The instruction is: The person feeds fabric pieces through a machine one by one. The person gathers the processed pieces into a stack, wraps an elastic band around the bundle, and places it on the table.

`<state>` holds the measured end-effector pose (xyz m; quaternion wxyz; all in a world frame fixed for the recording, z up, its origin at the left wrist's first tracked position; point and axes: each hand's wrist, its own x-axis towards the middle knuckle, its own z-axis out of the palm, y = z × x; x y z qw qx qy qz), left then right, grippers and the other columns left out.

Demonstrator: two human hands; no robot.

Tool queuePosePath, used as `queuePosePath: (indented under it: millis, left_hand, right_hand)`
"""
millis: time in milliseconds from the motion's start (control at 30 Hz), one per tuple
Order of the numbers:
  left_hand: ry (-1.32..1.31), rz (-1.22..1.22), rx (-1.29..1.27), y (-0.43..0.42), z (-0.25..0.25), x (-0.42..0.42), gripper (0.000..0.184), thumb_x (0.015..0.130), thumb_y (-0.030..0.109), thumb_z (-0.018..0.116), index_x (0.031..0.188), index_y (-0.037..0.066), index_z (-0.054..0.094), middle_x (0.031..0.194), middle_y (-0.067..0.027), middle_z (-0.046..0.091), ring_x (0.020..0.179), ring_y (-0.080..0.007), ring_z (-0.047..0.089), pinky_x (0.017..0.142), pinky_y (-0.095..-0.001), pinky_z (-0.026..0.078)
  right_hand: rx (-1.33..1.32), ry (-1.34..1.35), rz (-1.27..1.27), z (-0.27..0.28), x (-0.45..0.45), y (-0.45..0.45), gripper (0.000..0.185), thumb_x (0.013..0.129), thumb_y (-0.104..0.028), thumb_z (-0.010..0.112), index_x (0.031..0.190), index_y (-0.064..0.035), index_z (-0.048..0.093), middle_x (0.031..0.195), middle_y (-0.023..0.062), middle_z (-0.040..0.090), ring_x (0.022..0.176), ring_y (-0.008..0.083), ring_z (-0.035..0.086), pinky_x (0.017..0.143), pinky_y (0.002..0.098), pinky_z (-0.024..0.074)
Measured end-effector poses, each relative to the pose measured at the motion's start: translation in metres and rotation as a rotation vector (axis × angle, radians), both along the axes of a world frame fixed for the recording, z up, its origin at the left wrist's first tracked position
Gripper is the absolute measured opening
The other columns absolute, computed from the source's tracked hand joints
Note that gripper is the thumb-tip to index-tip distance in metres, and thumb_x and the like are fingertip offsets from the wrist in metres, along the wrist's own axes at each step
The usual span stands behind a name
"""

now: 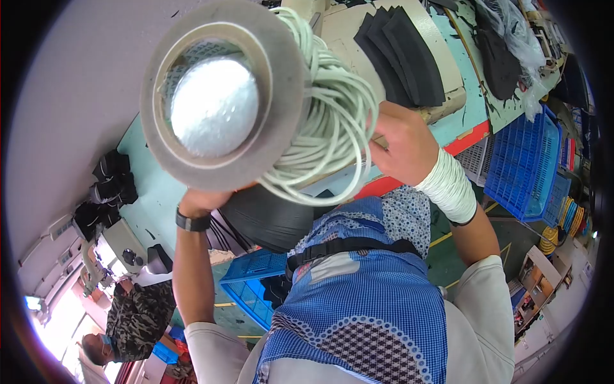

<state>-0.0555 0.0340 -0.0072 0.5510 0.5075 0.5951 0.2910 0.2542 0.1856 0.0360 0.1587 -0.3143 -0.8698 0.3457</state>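
Observation:
Close to the camera is a spool (281,70) with a broad grey round flange and a silvery disc inside its core. Loose coils of pale green-white cord (332,128) hang off its right side. My left hand (208,200), with a dark watch band at the wrist, grips the spool from below; its fingers are mostly hidden behind the flange. At the right edge of the coils, my right hand (404,142) is closed with thumb and fingertips on the cord. More white cord (451,185) is wrapped round my right wrist.
Dark curved pads (403,57) lie on a beige machine bed at the table's far side. A stack of black pieces (268,217) sits at the near edge. Blue crates (524,166) stand right, another blue crate (240,285) below. A person (137,313) works at a machine, lower left.

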Motion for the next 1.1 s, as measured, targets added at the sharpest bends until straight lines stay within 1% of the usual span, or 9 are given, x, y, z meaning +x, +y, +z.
queuePosePath:
  millis: [267,367,400,467,733,800,900,967,1100]
  left_hand:
    - [-1.379,0.77,-0.197,-0.003,0.007,0.01,0.049,0.094,0.021,0.061,0.138,0.004,0.047,0.14,-0.013,0.051,0.125,-0.0269,0.052,0.109,-0.0422,0.043]
    - [0.693,-0.058,-0.175,-0.004,-0.008,0.011,0.045,0.086,0.042,0.07,0.108,0.003,0.067,0.102,-0.0065,0.068,0.099,-0.0191,0.061,0.093,-0.0354,0.045]
    - [0.687,-0.067,-0.18,-0.001,-0.002,0.015,0.045,0.086,0.042,0.07,0.108,0.003,0.067,0.102,-0.0065,0.068,0.099,-0.0191,0.061,0.093,-0.0354,0.045]
    - [-0.422,0.122,-0.266,0.005,0.018,0.023,0.03,0.09,0.032,0.066,0.088,0.002,0.062,0.083,0.0015,0.059,0.08,-0.007,0.052,0.071,-0.0216,0.039]
    - [-0.131,0.274,-0.441,0.0,0.006,-0.001,0.019,0.096,0.014,0.058,0.101,-0.002,0.066,0.095,-0.0016,0.065,0.084,-0.0062,0.056,0.074,-0.0216,0.044]
    - [-0.071,-0.02,-0.553,0.027,0.013,0.012,0.019,0.096,0.013,0.057,0.101,-0.002,0.067,0.096,-0.0033,0.067,0.082,-0.008,0.058,0.074,-0.0225,0.045]
    - [-0.011,0.026,-0.294,0.03,0.009,0.04,0.022,0.091,0.018,0.062,0.096,-0.003,0.068,0.088,-0.0042,0.067,0.075,-0.0089,0.059,0.071,-0.0231,0.046]
    - [-0.155,0.049,-0.36,0.026,0.01,0.032,0.024,0.089,0.02,0.065,0.092,-0.003,0.067,0.085,-0.0043,0.067,0.073,-0.0088,0.058,0.069,-0.0225,0.046]
    - [-0.179,0.104,-0.478,0.007,0.013,-0.008,0.023,0.086,0.023,0.067,0.086,0.0,0.064,0.081,-0.003,0.065,0.072,-0.0074,0.057,0.067,-0.0198,0.043]
  right_hand:
    - [0.109,0.147,-0.01,-0.016,-0.013,0.013,0.015,0.081,-0.014,0.07,0.09,-0.0028,0.069,0.081,0.0112,0.067,0.073,0.0281,0.065,0.065,0.0373,0.0522]
    - [-0.126,0.093,-0.036,0.02,0.009,0.03,0.008,0.081,-0.011,0.07,0.085,-0.0039,0.07,0.079,0.0101,0.068,0.066,0.0268,0.064,0.06,0.0338,0.0511]
    - [0.014,0.105,-0.118,0.043,0.019,0.034,0.005,0.082,-0.009,0.069,0.082,-0.0043,0.07,0.077,0.01,0.068,0.064,0.0262,0.064,0.059,0.0328,0.0505]
    - [0.407,0.165,-0.339,0.078,0.033,0.039,0.009,0.081,0.003,0.067,0.089,-0.0002,0.07,0.086,0.0113,0.068,0.075,0.0233,0.065,0.069,0.0298,0.0508]
    - [0.15,0.079,-0.042,-0.006,0.0,0.015,0.014,0.08,-0.018,0.07,0.084,-0.0049,0.068,0.079,0.0118,0.065,0.081,0.0306,0.062,0.074,0.0404,0.0513]
    - [0.014,0.139,-0.04,-0.013,-0.009,0.01,0.017,0.078,-0.02,0.07,0.085,-0.0043,0.068,0.08,0.0131,0.066,0.081,0.032,0.063,0.074,0.0412,0.0514]
    - [-0.22,0.104,0.067,-0.008,0.003,0.024,0.017,0.076,-0.017,0.069,0.085,-0.0032,0.068,0.082,0.0167,0.068,0.078,0.0367,0.065,0.073,0.0429,0.0507]
    - [0.081,0.075,-0.011,0.036,0.028,0.038,0.009,0.078,-0.005,0.071,0.086,-0.002,0.07,0.08,0.0115,0.068,0.073,0.0241,0.067,0.067,0.0301,0.0521]
    - [0.484,0.014,-0.212,0.056,0.051,0.058,0.01,0.083,-0.004,0.068,0.091,0.0014,0.069,0.088,0.0142,0.067,0.08,0.027,0.065,0.073,0.0328,0.052]
